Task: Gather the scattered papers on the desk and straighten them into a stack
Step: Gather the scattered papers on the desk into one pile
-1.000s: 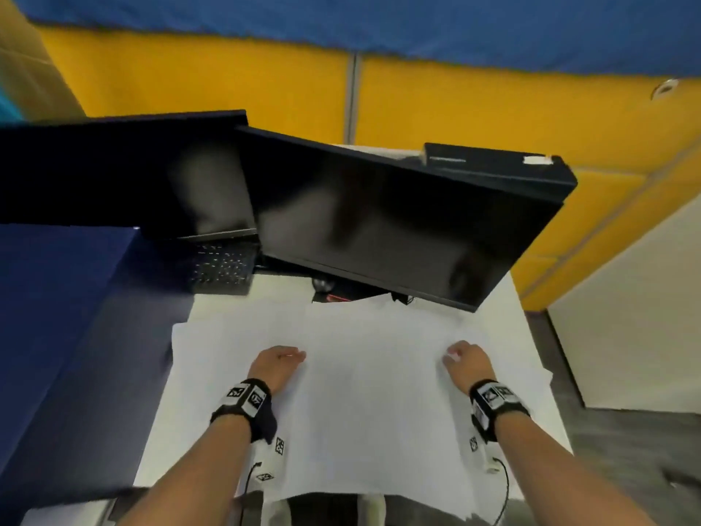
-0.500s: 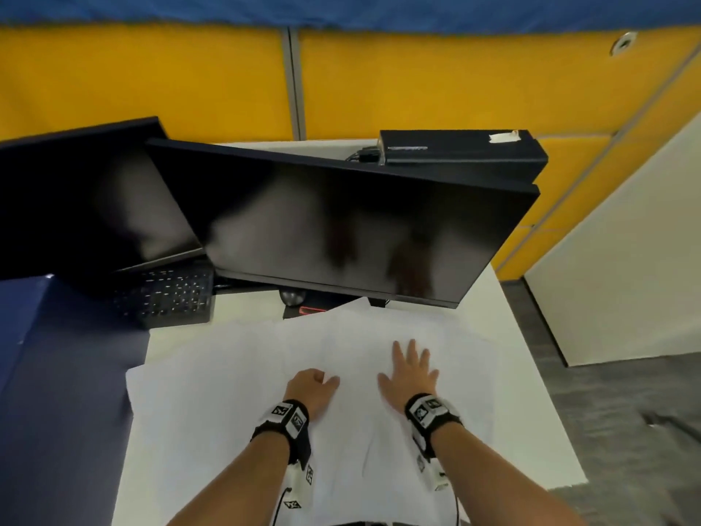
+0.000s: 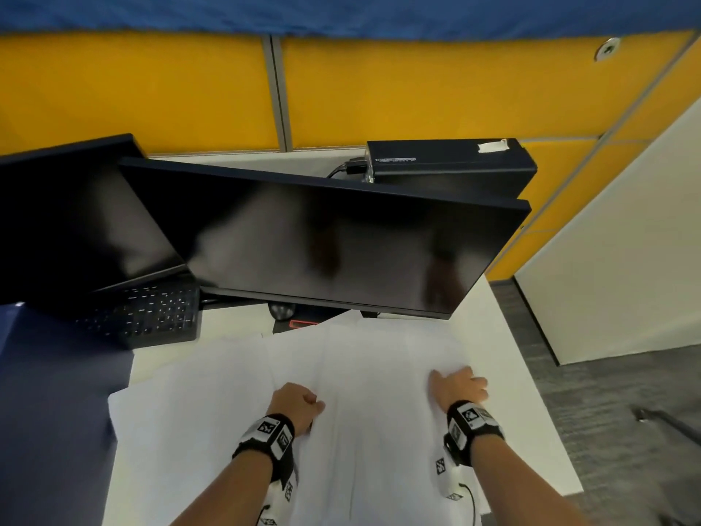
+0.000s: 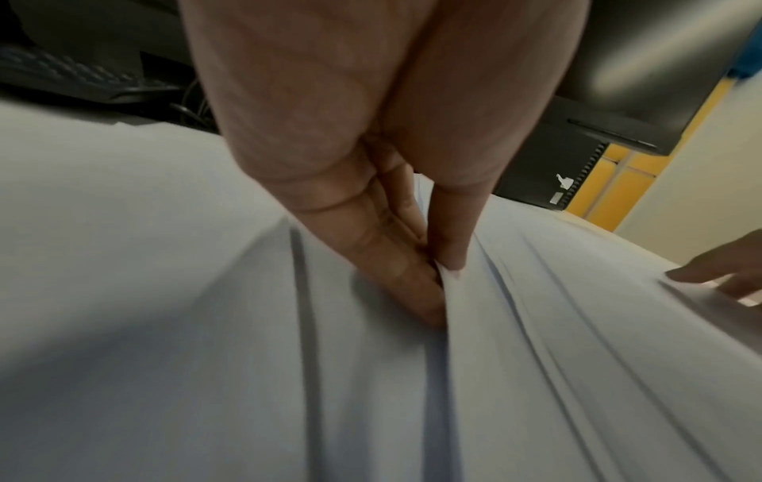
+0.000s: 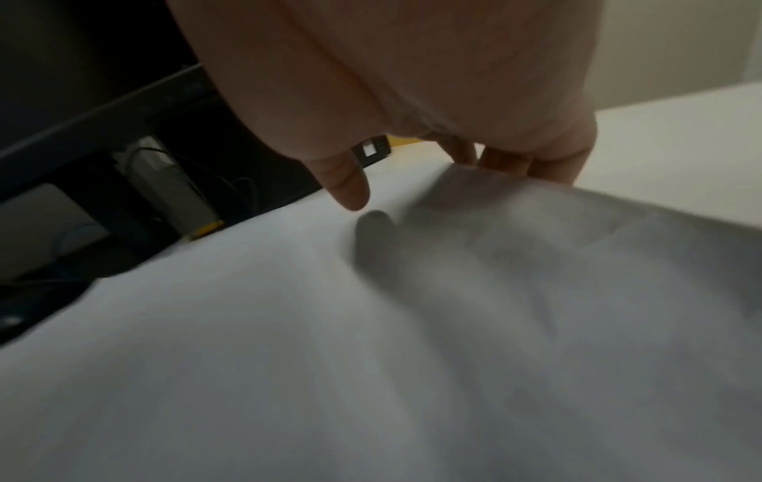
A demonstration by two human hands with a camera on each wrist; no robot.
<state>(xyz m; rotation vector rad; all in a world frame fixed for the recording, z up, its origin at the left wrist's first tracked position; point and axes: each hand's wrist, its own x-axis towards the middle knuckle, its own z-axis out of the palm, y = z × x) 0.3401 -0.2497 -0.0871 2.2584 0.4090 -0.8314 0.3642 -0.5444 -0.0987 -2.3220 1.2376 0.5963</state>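
Several white papers (image 3: 379,373) lie overlapping and fanned across the white desk (image 3: 527,392) in front of the monitor. My left hand (image 3: 313,406) sits near the middle of the spread. In the left wrist view it (image 4: 441,277) pinches a raised sheet edge (image 4: 453,326) between thumb and fingers. My right hand (image 3: 466,381) is at the right side of the spread. In the right wrist view its fingers (image 5: 515,163) curl over the far edge of the papers (image 5: 371,326), with the thumb (image 5: 346,189) hovering just above the top sheet.
A dark monitor (image 3: 333,252) overhangs the papers' far edge, with a second monitor (image 3: 76,222) and a black keyboard (image 3: 151,317) to the left. A black computer box (image 3: 447,161) stands behind. A dark blue surface (image 3: 49,411) borders the desk's left; floor lies past the right edge.
My right hand has slid from the middle of the spread, where it lay flat, out to the right edge and curled its fingers over it. My left hand stays near the middle.
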